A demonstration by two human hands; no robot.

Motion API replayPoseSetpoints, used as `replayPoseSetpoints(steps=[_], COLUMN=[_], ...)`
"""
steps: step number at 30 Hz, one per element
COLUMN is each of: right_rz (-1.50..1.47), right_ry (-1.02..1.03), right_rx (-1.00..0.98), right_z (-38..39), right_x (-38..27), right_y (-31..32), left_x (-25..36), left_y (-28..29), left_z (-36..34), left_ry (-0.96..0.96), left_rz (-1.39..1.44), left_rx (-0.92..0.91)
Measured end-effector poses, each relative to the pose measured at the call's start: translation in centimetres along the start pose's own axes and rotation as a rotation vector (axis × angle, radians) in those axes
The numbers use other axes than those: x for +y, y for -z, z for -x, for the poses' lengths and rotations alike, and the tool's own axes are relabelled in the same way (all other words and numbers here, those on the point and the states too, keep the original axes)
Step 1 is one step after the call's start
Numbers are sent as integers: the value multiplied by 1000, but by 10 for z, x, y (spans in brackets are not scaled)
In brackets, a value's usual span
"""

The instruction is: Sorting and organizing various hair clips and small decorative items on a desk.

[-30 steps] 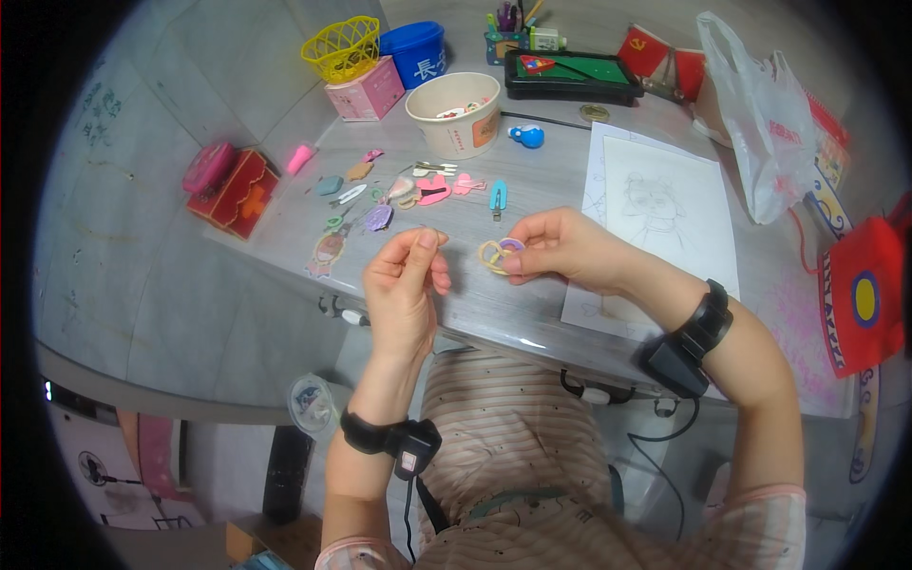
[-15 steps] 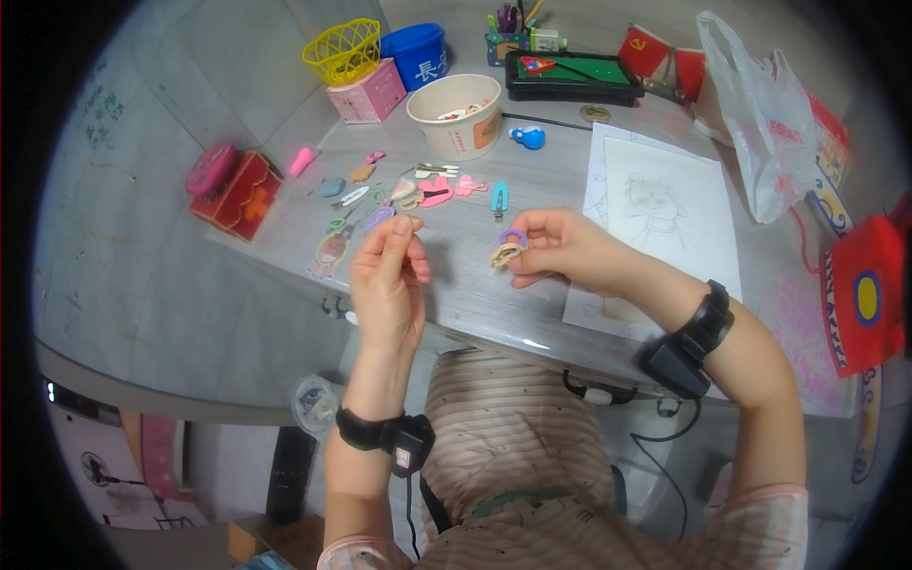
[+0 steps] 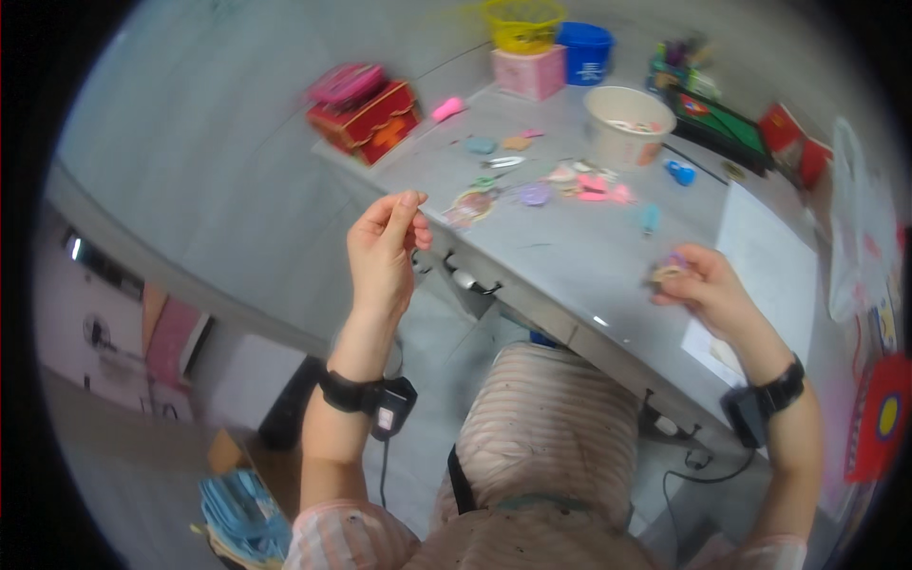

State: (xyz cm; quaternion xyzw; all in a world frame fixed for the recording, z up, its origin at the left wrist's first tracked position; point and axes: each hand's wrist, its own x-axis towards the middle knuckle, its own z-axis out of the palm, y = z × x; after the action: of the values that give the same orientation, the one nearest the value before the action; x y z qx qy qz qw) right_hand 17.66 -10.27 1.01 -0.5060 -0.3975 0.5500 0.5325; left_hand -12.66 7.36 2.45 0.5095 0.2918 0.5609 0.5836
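My left hand point(image 3: 385, 249) is raised off the desk's front edge with thumb and forefinger pinched together; whatever may be between them is too small to make out. Over the desk at the right, my right hand point(image 3: 708, 285) grips a small purple and cream hair accessory point(image 3: 670, 270), blurred by motion. Several hair clips lie spread between the hands: pink ones point(image 3: 598, 188), a light blue one point(image 3: 650, 219), a silver-white one point(image 3: 503, 162) and a round purple piece point(image 3: 535, 194). Behind them stands a white paper tub point(image 3: 617, 144) with small pieces inside.
A red box point(image 3: 366, 123) with a pink case on top sits at the desk's left corner. Along the back are a pink box point(image 3: 529, 74), a blue bucket point(image 3: 583, 57) and a toy pool table point(image 3: 722, 128). Drawing paper point(image 3: 769, 256) and a plastic bag point(image 3: 855, 228) occupy the right.
The view has swung left, so the desk and its things appear farther right. My hands have spread wider apart, the left now beyond the desk edge. The right keeps its hold on the hair accessory.
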Motion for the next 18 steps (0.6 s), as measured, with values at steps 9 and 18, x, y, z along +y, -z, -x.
replayPoseSetpoints(steps=[9, 18], right_rz=[104, 311], right_ry=[36, 133], right_rx=[89, 189], right_z=[-2, -2], right_x=[8, 18], right_y=[6, 9], left_x=[18, 3], left_y=[190, 285], left_z=[0, 0], left_ry=[6, 78], left_rz=[-243, -348], left_rx=[292, 428])
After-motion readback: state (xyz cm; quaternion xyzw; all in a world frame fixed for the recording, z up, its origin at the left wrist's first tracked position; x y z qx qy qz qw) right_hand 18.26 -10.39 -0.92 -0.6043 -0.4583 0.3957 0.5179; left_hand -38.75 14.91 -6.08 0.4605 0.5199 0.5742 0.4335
